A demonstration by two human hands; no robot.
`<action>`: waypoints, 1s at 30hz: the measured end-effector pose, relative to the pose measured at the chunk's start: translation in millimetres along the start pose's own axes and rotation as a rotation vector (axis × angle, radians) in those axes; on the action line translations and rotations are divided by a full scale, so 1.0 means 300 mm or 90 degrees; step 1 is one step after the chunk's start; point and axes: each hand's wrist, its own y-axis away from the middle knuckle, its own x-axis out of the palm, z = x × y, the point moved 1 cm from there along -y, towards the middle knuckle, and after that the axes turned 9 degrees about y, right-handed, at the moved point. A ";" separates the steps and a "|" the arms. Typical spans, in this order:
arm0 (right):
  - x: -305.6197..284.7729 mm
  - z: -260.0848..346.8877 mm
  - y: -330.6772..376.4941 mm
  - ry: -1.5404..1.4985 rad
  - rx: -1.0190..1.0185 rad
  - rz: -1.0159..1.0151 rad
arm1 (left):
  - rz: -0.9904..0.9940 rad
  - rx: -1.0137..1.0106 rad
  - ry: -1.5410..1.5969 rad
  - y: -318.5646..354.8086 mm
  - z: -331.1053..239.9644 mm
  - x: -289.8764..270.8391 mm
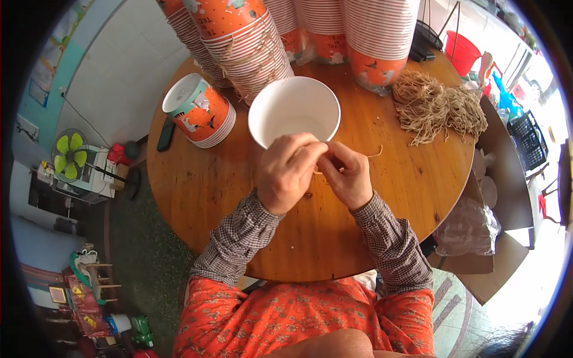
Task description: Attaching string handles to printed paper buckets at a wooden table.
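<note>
A white paper bucket [294,95] with its open mouth facing me stands in the middle of the table. In front of its near rim my left hand [285,173] and my right hand [348,178] meet, fingertips together. Both are closed in a pinch on a thin tan piece of twine [379,151]. One loose end of it curls out past the right hand, and a short bit shows below the fingers. My hands hide the bucket's near rim, so I cannot tell how the twine sits against it.
On the round wooden table [197,191] stand orange bucket stacks with twine handles [245,51], plastic-wrapped stacks [376,53] and a short upside-down stack [203,110]. A dark phone [166,135] lies at the left edge, a twine heap [439,107] at the right. Cardboard boxes [501,161] stand beyond.
</note>
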 end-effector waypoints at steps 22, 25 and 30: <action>-0.021 0.012 -0.026 -0.231 0.164 0.015 | -0.015 -0.403 0.341 0.017 0.074 0.002; -0.039 0.041 -0.029 -0.266 0.178 0.063 | -0.056 -0.491 0.505 0.003 0.086 -0.027; -0.066 0.066 -0.015 -0.276 0.115 0.061 | -0.031 -0.444 0.445 0.006 0.089 -0.029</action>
